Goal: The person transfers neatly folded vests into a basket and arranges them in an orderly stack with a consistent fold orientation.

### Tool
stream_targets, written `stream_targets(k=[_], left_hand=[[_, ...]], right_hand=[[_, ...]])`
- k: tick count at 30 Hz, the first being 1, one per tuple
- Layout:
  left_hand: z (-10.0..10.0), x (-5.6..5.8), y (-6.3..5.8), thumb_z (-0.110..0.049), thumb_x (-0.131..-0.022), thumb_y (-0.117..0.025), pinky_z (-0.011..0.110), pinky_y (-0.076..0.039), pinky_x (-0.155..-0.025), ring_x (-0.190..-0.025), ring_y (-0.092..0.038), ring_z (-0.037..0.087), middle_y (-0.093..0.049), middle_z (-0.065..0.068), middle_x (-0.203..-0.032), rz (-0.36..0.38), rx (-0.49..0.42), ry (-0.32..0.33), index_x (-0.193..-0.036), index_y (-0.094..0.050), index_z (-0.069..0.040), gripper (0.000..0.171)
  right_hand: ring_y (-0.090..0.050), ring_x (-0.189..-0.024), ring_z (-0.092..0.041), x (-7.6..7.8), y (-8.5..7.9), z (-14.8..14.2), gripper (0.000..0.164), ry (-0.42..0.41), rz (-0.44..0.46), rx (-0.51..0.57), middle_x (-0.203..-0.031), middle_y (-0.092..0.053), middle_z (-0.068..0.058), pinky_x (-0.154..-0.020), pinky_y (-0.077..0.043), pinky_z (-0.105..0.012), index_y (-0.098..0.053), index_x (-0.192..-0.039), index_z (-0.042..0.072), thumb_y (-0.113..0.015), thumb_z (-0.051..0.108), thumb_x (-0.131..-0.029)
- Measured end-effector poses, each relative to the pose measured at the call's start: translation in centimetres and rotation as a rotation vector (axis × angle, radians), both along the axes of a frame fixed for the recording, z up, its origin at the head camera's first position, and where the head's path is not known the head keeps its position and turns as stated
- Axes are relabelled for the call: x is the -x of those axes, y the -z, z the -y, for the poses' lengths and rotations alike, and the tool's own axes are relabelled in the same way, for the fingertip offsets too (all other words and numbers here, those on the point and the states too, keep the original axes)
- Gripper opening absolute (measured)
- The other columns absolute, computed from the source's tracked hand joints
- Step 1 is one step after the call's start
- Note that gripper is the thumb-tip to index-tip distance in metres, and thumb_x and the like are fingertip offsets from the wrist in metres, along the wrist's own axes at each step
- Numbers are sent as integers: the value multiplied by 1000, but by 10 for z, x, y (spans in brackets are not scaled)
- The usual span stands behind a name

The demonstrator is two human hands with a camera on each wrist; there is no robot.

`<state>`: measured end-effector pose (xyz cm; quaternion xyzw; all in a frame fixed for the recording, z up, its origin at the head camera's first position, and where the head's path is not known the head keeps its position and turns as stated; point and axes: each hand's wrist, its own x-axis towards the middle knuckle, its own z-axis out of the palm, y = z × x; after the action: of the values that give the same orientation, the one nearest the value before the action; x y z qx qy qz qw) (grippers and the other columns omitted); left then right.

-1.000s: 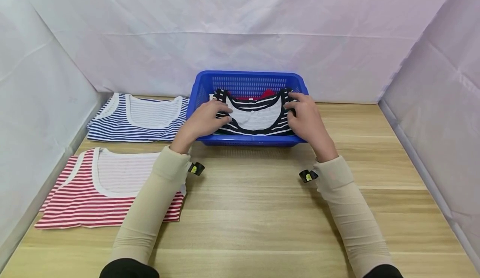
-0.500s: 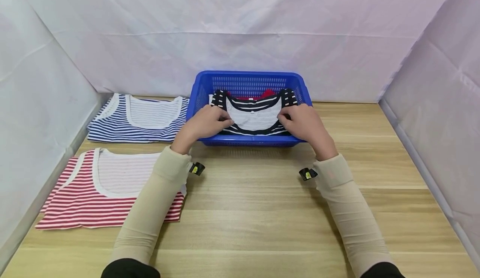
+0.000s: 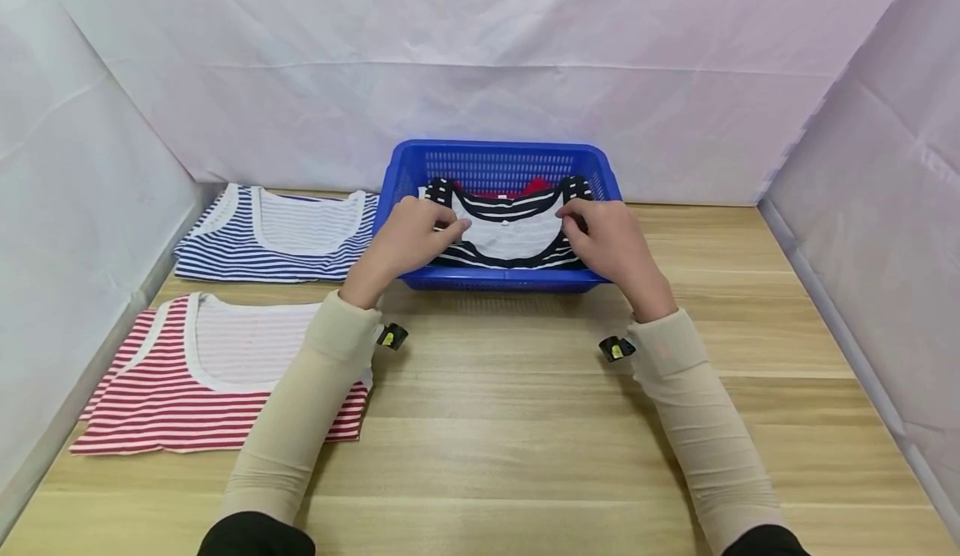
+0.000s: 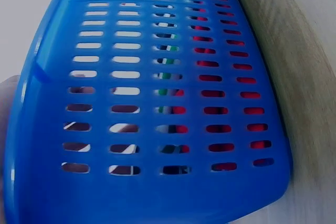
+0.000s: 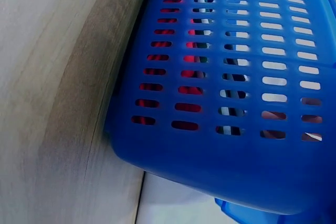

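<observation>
Presently we find the black-and-white striped shirt (image 3: 504, 239) lying inside the blue basket (image 3: 495, 277), by the middle of the table's (image 3: 495, 406) far edge. Our left hand (image 3: 408, 235) and right hand (image 3: 609, 235) flank its neckline, fingers partly curled, thumbs close to them; whether either pinches cloth, we cannot tell. We judge the step to be straightening; next calls for lifting away lightly, then perhaps fetching the blue-striped shirt (image 3: 225, 256) near the far left corner.
</observation>
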<state>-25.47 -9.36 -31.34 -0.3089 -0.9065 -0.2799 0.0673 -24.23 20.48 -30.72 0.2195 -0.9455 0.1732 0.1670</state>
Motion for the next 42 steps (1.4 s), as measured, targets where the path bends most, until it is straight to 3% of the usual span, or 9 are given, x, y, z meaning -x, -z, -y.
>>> stream_targets(k=[5, 11, 17, 21, 26, 30, 34, 38, 42], left_hand=[[0, -2, -3, -33, -97, -53, 27, -35, -54, -51, -44, 12, -55, -6, -57, -43, -60, -11, -77, -74, -14, 35], [2, -8, -11, -34, -97, -54, 28, -27, -50, -46, -34, 13, -41, -5, -49, -105, -93, -14, -71, -68, -18, 33], [12, -22, -23, -34, -97, -53, 28, -24, -50, -46, -26, 13, -30, -3, -49, -134, -135, -7, -59, -50, -18, 41], [22, -30, -29, -34, -97, -54, 28, -24, -50, -48, -25, 12, -29, -4, -53, -146, -168, -6, -60, -47, -17, 42], [36, -39, -30, -35, -96, -54, 28, -26, -50, -47, -29, 12, -38, -7, -53, -152, -182, -8, -62, -54, -17, 39], [49, -43, -25, -37, -96, -54, 28, -29, -50, -49, -36, 13, -47, -8, -55, -138, -173, -25, -65, -60, -19, 37], [65, -42, -20, -38, -96, -55, 29, -35, -55, -56, -44, 12, -54, -7, -61, -118, -128, -42, -67, -64, -17, 36], [85, -40, -17, -37, -95, -57, 32, -46, -64, -67, -57, 11, -63, -6, -70, -88, -109, -86, -74, -70, -14, 34], [104, -42, -17, -36, -95, -56, 37, -51, -69, -75, -64, 14, -68, -4, -76, -81, -129, -153, -78, -73, -13, 33]], right_hand=[[-34, -41, -15, -2, -3, 1, 25, 3, -36, -1, -60, -52, 5, -40, -26, -32, -73, -98, 12, -49, 19, -94], [-34, -41, -15, -11, -14, 7, 27, 18, -33, -16, -57, -49, 6, -39, -25, -31, -73, -98, 14, -47, 19, -94], [-34, -41, -14, -27, -29, 18, 25, 3, -56, 13, -57, -49, 7, -39, -25, -30, -73, -98, 15, -49, 19, -94], [-48, -54, -7, -37, -37, 29, 20, -78, -92, 80, -75, -63, 6, -47, -36, -26, -74, -95, 14, -54, 18, -92], [-55, -66, -2, -53, -44, 51, 17, -279, -88, 234, -87, -68, 3, -57, -46, -23, -73, -93, 10, -56, 9, -90], [-56, -67, -1, -70, -43, 73, 17, -446, 3, 369, -87, -68, 5, -58, -48, -21, -73, -93, 9, -57, 5, -89], [-56, -68, -1, -87, -31, 100, 15, -571, 133, 426, -85, -65, 9, -59, -47, -19, -73, -93, 10, -59, 6, -90], [-56, -74, 1, -99, -14, 127, 16, -628, 268, 351, -87, -64, 10, -63, -48, -15, -72, -98, 10, -57, 8, -91], [-54, -83, 5, -106, -1, 147, 19, -607, 382, 211, -94, -64, 9, -67, -46, -13, -69, -105, 11, -57, 11, -91]])
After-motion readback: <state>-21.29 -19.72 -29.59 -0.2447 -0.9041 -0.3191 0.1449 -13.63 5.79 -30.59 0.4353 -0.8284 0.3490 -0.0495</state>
